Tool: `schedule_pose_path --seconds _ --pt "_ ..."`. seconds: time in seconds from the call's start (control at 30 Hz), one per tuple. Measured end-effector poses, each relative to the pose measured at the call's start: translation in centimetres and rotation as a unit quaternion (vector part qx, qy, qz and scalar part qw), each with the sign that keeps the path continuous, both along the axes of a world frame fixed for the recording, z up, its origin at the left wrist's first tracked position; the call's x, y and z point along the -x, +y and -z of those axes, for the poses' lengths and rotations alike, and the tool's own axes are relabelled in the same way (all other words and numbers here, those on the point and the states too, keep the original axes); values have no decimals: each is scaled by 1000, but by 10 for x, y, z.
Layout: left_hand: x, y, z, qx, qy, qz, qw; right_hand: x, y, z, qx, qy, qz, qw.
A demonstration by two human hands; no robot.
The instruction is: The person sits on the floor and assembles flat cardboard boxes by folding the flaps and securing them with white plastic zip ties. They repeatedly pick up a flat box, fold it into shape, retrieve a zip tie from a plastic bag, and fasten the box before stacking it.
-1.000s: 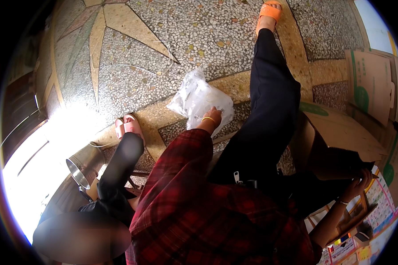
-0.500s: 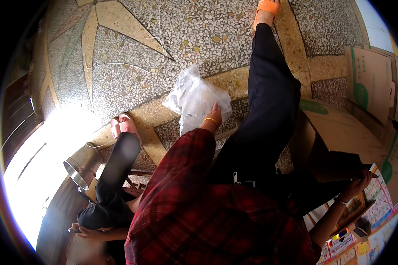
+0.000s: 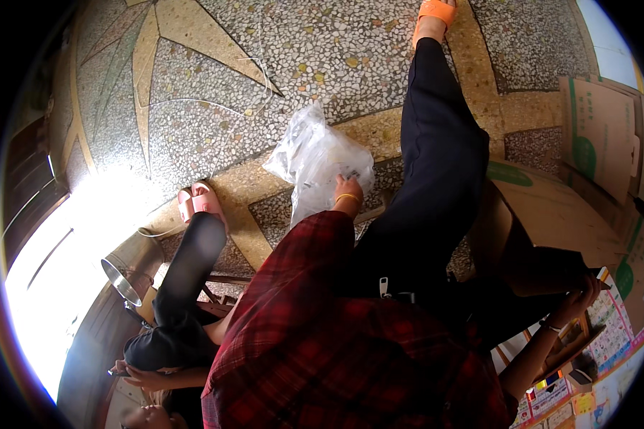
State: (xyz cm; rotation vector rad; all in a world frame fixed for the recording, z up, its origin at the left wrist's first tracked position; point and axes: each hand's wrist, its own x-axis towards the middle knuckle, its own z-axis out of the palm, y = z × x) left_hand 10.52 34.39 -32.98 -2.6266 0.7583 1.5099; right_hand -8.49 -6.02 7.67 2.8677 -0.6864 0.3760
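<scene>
A clear, crumpled plastic bag point(image 3: 304, 154) lies on the stone-chip floor in front of me, with small dark bits showing inside. My left hand point(image 3: 348, 191), a yellow band at its wrist, is at the bag's right part. Its fingers are bent down and drawn together there; what they pinch is too small to make out. Off to the right, my right hand point(image 3: 583, 297) is closed beside the open cardboard box point(image 3: 551, 207). Between its fingers is a dark, thin, pointed thing whose kind I cannot tell.
At my left another person sits, in dark trousers point(image 3: 182, 279) and pink slippers point(image 3: 200, 199), near a metal bucket point(image 3: 125, 279). Flattened cartons point(image 3: 601, 132) lean at the right. A thin white cord point(image 3: 200, 102) lies on the floor. My leg point(image 3: 440, 136) stretches forward.
My left hand has drawn back slightly toward me and to the right. Its outstretched forefinger has bent in with the others over the bag. My right hand stays in place.
</scene>
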Motion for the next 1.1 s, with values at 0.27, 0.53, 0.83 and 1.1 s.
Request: schedule_pose_path --seconds 0.27,0.53,0.83,1.1 --pt "-12 4 12 3 -4 -291 957 4 -1 3 -24 -2 8 1000" --pt "-2 22 19 34 -42 -279 959 -9 3 5 -29 -7 0 1000" --pt "-41 23 -13 56 3 -205 977 -13 13 1 -28 -12 9 999" --pt "-74 1 -3 17 6 -43 999 -4 7 1 -18 7 11 1000"
